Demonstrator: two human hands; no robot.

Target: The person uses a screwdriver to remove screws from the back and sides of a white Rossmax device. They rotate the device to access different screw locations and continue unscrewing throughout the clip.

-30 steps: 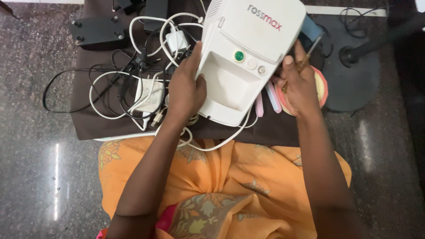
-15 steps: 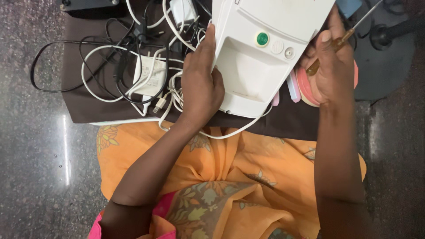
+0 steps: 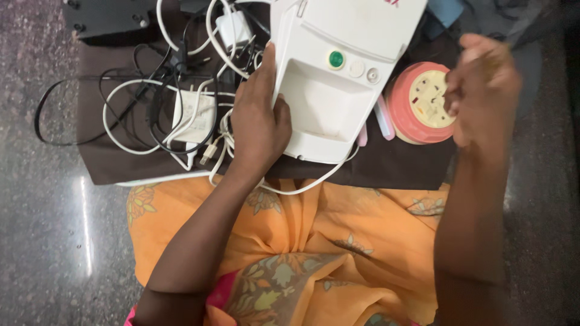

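We are steadying a white device (image 3: 338,78) on a brown mat (image 3: 109,163) at twelve o'clock from our lap.

Our left hand (image 3: 258,124) is lying open and flat against the device's left wall; our right hand (image 3: 483,90) is hovering curled at three o'clock, blurred, so we cannot tell what, if anything, it is gripping. We are judging the casing rigid, smooth and light enough to tip; its side walls and recessed tray are offering the best hold. White cables (image 3: 181,115) are tangling at nine o'clock, a pink socket reel (image 3: 420,102) is crowding the right side.
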